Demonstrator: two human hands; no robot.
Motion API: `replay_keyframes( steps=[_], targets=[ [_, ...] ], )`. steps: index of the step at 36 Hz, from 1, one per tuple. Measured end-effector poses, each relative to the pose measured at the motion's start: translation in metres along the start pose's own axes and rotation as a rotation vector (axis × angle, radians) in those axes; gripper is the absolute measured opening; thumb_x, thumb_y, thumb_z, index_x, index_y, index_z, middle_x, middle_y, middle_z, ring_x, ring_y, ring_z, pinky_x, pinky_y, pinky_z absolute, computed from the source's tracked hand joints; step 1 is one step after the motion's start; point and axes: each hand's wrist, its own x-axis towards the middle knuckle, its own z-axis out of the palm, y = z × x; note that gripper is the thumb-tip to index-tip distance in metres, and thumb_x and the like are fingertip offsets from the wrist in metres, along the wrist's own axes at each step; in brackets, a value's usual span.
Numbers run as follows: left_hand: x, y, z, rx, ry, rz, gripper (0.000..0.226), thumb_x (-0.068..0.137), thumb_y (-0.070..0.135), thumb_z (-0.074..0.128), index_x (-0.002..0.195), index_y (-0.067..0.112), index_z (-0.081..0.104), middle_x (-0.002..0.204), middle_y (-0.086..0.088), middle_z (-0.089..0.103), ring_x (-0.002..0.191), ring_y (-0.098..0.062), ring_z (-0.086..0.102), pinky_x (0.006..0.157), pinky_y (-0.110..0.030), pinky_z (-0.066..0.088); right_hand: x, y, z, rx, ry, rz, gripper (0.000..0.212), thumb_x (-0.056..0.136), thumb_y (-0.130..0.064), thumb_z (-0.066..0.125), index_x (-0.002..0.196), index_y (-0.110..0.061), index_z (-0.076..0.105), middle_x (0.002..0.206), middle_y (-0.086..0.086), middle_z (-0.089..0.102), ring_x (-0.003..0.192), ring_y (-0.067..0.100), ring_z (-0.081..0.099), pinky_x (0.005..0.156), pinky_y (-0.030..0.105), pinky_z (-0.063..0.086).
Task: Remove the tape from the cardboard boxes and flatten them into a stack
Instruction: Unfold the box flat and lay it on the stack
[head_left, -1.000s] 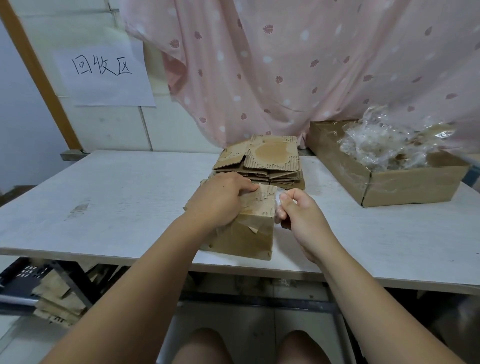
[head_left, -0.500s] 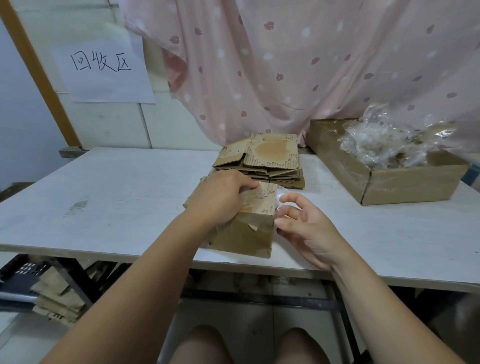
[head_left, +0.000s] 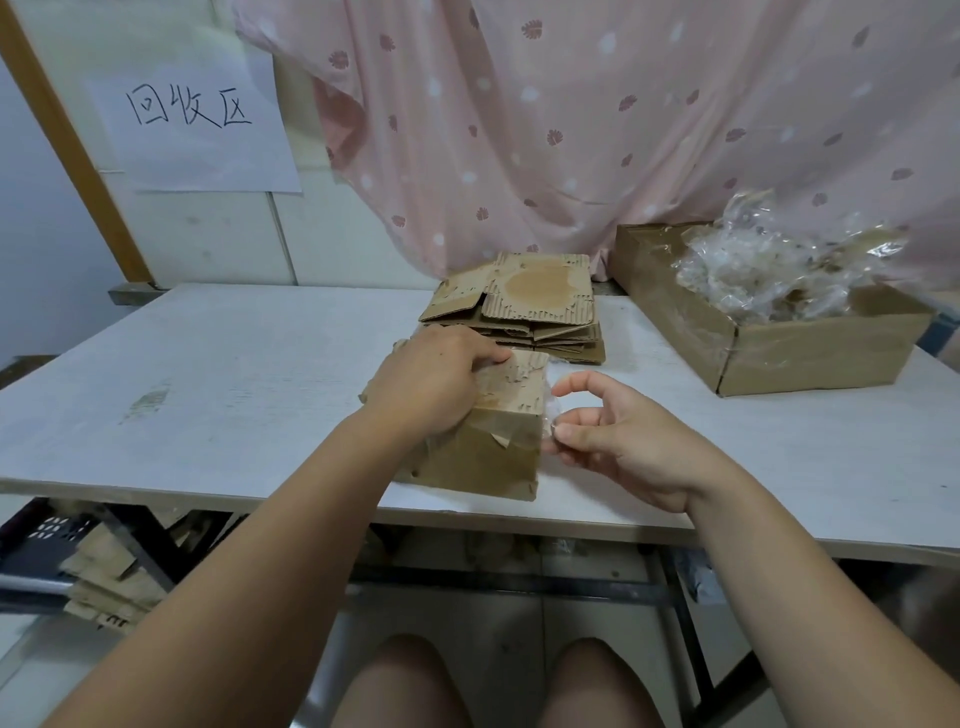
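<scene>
A small worn cardboard box (head_left: 498, 447) stands near the front edge of the white table (head_left: 223, 395). My left hand (head_left: 431, 384) presses down on its top and left side, fingers curled over the far edge. My right hand (head_left: 618, 436) is just right of the box, thumb and fingertips pinching a strip of clear tape (head_left: 550, 421) at the box's right face, index finger raised. A stack of flattened cardboard (head_left: 524, 306) lies behind the box.
A large open carton (head_left: 769, 358) holding crumpled clear tape and plastic (head_left: 779, 270) sits at the right back. A pink curtain hangs behind. A paper sign is on the wall at left. Under the table at left, a dark crate and more cardboard pieces (head_left: 104, 582).
My right hand opened from its closed pinch at the box's top right corner, then moved lower and pinched tape at the right face. The left hand and box stayed put.
</scene>
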Motion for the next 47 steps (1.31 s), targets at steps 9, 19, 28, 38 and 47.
replay_keyframes(
  steps=[9, 19, 28, 38, 47],
  targets=[
    [-0.001, 0.002, -0.003, -0.005, -0.007, 0.008, 0.052, 0.087, 0.006, 0.041, 0.123, 0.038, 0.060, 0.131, 0.011, 0.056, 0.119, -0.017, 0.048, 0.089, -0.040, 0.047, -0.002, -0.018, 0.001, 0.100, 0.010, 0.124, 0.035, 0.085, 0.015, 0.055, 0.108, -0.011, 0.051, 0.056, 0.004, 0.063, 0.071, 0.019, 0.065, 0.054, 0.019, 0.046],
    [-0.003, 0.003, -0.008, -0.012, -0.035, -0.001, 0.047, 0.087, 0.013, 0.041, 0.122, 0.037, 0.061, 0.131, 0.014, 0.054, 0.123, -0.012, 0.043, 0.094, -0.040, 0.044, 0.004, -0.038, 0.013, 0.232, 0.012, 0.212, 0.024, 0.085, 0.014, 0.053, 0.095, -0.008, 0.050, 0.065, 0.014, 0.064, 0.057, 0.015, 0.067, 0.047, 0.016, 0.046],
    [-0.009, 0.008, -0.004, -0.057, 0.081, 0.217, 0.028, 0.094, 0.007, 0.048, 0.114, 0.009, 0.068, 0.111, -0.008, 0.064, 0.108, -0.024, 0.054, 0.077, -0.012, 0.025, 0.010, -0.035, 0.019, 0.612, 0.084, 0.274, 0.024, 0.067, 0.011, 0.055, 0.082, -0.007, 0.047, 0.074, 0.010, 0.054, 0.054, 0.009, 0.060, 0.043, 0.015, 0.040],
    [-0.031, 0.011, -0.012, -0.108, -0.044, 0.262, 0.062, 0.063, 0.077, 0.043, 0.100, 0.031, 0.065, 0.077, 0.025, 0.051, 0.077, 0.003, 0.047, 0.070, -0.021, 0.040, 0.016, -0.033, 0.017, 0.645, 0.124, 0.286, 0.017, 0.077, 0.004, 0.052, 0.091, -0.005, 0.048, 0.073, 0.008, 0.055, 0.052, 0.009, 0.059, 0.045, 0.016, 0.042],
    [-0.024, 0.013, -0.003, -0.174, 0.043, 0.217, 0.013, 0.089, 0.035, 0.059, 0.085, 0.024, 0.064, 0.100, 0.015, 0.047, 0.086, -0.005, 0.049, 0.073, -0.028, 0.042, 0.016, -0.031, 0.016, 0.515, 0.172, 0.254, 0.010, 0.089, -0.002, 0.057, 0.081, -0.007, 0.057, 0.059, 0.006, 0.059, 0.048, 0.008, 0.061, 0.043, 0.012, 0.046]
  ],
)
